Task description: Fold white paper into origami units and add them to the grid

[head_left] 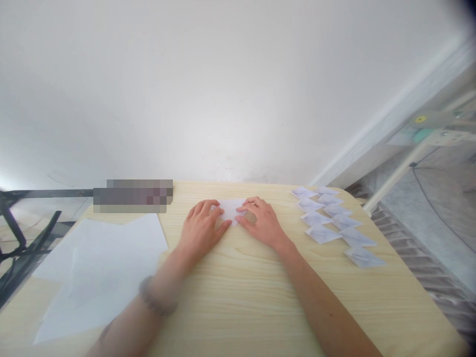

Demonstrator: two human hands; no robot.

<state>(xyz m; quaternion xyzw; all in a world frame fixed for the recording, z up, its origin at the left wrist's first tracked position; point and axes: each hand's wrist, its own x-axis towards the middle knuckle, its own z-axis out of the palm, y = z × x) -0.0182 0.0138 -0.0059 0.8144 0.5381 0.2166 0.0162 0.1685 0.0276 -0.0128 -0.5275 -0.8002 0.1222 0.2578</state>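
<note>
A small piece of white folded paper [233, 208] lies on the table between my two hands. My left hand [202, 225] grips its left side, the thumb along the near edge and the fingertips over the far part. On the opposite side my right hand [263, 220] has its fingers bent over the paper, with the thumb at the near right edge. The fingers cover both sides of the paper, so its full outline is hidden. A dark bead bracelet [158, 297] circles my left wrist.
Several folded white paper pieces [322, 234], pointed in shape, lie in two slanting rows at the right of the wooden table [238, 297]. Large white sheets [107, 270] overlap at the left. A blurred-out object [133, 196] sits at the back left, near the white wall [223, 99].
</note>
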